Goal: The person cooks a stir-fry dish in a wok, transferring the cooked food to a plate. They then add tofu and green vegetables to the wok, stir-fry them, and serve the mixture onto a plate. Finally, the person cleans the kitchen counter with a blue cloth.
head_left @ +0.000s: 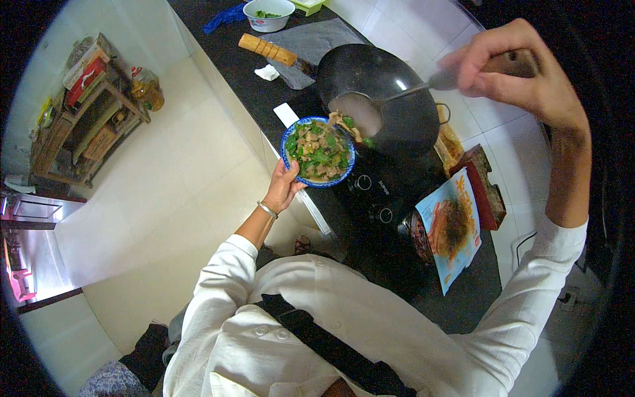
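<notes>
My left hand [283, 187] grips a blue-rimmed dish [286, 147] from its near left side, thumb at the rim. Chopped meat and green pepper pieces [319, 149] fill it. In my raised right hand [522, 76] is the dark handle of a metal wok spatula [407, 91], its broad pale head low in the black wok [410, 126]. Between that head and the dish rim, pieces of meat and pepper [347, 126] bridge the gap. The dish is held right against the wok's near left edge, and the wok looks tilted towards it. Haze blurs the spatula's head.
The wok's wooden handle [268, 49] points left over the dark counter. Crumpled white tissue [267, 73] lies near it, with a white bowl of greens [269, 14] behind. Cooktop knobs [363, 182] face me. A blue packet [451, 228] stands at right; a wooden shelf [92, 129] stands far left.
</notes>
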